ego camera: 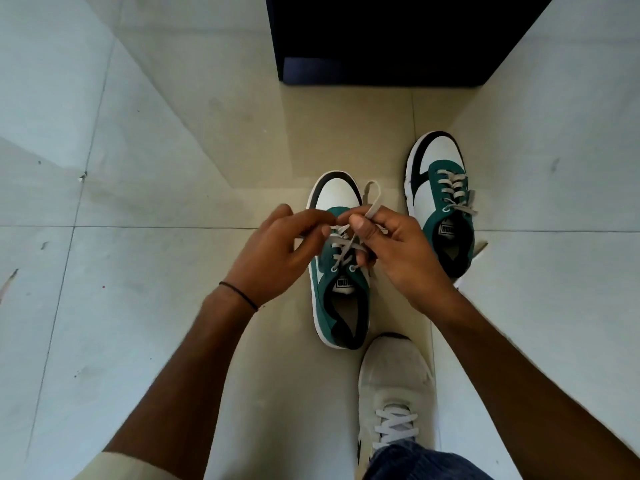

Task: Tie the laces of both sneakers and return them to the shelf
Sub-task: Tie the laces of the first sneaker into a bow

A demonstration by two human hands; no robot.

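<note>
Two green, white and black sneakers stand on the tiled floor, toes pointing away from me. The left sneaker (341, 299) is directly under my hands. My left hand (277, 251) pinches part of its grey lace (372, 197) over the tongue. My right hand (398, 251) grips the other part, and a loop of lace sticks up above its thumb. The right sneaker (440, 199) stands apart to the right, its laces loose and trailing over its side.
A dark shelf unit (381, 39) stands on the floor ahead, beyond the sneakers. My own white shoe (394, 389) and a denim trouser leg (422, 462) are at the bottom, close behind the left sneaker. Pale floor tiles (138, 202) spread to the left and right.
</note>
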